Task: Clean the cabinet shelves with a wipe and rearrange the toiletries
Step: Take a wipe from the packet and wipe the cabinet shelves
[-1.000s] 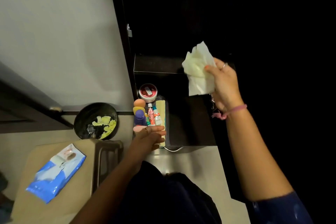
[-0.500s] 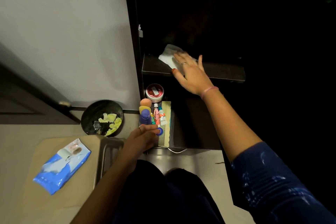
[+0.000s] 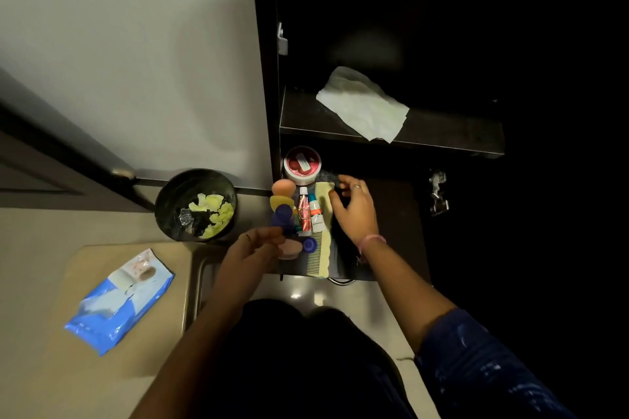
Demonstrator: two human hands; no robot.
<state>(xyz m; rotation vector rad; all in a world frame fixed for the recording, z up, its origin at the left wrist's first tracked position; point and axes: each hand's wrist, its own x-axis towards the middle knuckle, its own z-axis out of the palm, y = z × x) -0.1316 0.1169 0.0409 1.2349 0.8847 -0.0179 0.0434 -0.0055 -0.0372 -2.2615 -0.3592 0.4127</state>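
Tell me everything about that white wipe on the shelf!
The wipe is a pale, thin, soft-looking sheet, wrinkled and loosely folded. It lies flat on the dark upper shelf inside the cabinet, with one corner hanging slightly over the shelf's front edge. No hand touches it; only the shelf is under it.

An upper dark cabinet shelf (image 3: 442, 133) carries a crumpled white wipe (image 3: 364, 105). On the lower shelf (image 3: 391, 231) sit a red-lidded jar (image 3: 302, 165), a yellow comb (image 3: 321, 231), two tubes (image 3: 309, 211) and sponges (image 3: 283, 188). A beige stool (image 3: 68, 367) carries a blue wipes pack (image 3: 119, 299).
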